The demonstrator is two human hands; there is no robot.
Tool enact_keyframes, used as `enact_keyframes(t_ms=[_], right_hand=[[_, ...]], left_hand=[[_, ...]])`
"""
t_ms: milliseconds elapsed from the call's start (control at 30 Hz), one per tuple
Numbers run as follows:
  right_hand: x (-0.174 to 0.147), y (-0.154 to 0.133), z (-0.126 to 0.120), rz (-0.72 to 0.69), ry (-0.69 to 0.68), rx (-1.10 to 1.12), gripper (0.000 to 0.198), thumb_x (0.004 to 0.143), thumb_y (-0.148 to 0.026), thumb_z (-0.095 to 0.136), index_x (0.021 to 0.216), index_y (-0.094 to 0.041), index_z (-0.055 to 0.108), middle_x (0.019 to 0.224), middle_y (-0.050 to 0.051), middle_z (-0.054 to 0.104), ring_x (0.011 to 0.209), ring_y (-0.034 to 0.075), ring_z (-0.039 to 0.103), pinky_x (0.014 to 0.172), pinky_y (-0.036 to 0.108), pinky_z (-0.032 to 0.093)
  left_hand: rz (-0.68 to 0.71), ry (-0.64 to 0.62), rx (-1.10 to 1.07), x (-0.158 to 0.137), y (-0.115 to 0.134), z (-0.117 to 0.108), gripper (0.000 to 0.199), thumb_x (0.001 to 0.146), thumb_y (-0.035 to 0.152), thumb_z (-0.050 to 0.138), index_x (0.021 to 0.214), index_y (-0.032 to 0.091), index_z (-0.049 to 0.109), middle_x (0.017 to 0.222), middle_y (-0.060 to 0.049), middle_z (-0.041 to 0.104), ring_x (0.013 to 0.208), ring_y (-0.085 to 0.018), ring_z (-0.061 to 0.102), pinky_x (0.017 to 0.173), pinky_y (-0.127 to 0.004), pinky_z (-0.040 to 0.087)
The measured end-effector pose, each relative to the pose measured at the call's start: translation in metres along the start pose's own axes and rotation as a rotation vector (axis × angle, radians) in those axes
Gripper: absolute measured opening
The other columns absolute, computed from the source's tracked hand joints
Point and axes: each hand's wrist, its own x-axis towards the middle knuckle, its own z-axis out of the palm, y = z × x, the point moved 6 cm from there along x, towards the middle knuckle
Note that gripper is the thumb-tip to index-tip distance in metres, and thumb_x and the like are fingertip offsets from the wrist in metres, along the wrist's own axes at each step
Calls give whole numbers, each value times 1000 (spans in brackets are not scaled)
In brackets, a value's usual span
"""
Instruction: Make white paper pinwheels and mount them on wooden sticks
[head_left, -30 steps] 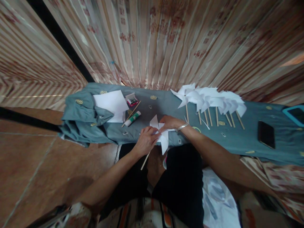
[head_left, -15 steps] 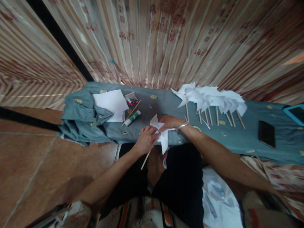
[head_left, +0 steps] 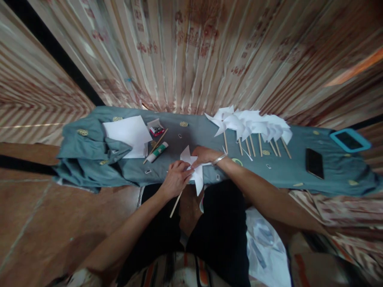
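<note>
A white paper pinwheel (head_left: 198, 179) lies at the front edge of the cloth-covered bench, between my two hands. My left hand (head_left: 176, 178) has its fingers bent and pressed on the pinwheel's left side and middle. From under this hand a thin wooden stick (head_left: 175, 205) slants down over my lap. My right hand (head_left: 203, 154), with a silver bangle at the wrist, comes from the right and pinches the pinwheel near its centre. The fingers of both hands meet there and hide the centre, so I cannot see whether the stick is joined to the paper.
A row of white pinwheels on sticks (head_left: 248, 123) lies at the back right. Leftward are a glue stick (head_left: 158, 152), a loose stick (head_left: 163, 135), a small open box of pins (head_left: 156, 127) and white paper sheets (head_left: 131, 133). A phone (head_left: 314, 163) and a blue-framed tablet (head_left: 350, 140) lie far right.
The whole view has shifted, so the bench and everything on it appear further left. Both hands keep nearly the same hold on the pinwheel.
</note>
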Motion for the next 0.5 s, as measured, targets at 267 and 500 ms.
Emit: enact_keyframes(t_ms=[267, 500], right_hand=[[4, 2, -1, -5, 18, -2, 40, 68, -43, 77, 96, -14, 76, 93, 6, 76, 77, 17, 65, 57, 21, 37], [2, 2, -1, -23, 22, 7, 39, 70, -41, 75, 97, -14, 76, 91, 5, 75, 73, 15, 64, 55, 21, 36]], left_hand=[[37, 31, 24, -1, -2, 1, 26, 94, 27, 50, 111, 24, 70, 119, -10, 63, 113, -28, 46, 91, -46, 36], [43, 25, 43, 1, -2, 1, 25, 94, 27, 50, 110, 24, 70, 117, -10, 64, 111, -28, 48, 89, -44, 36]])
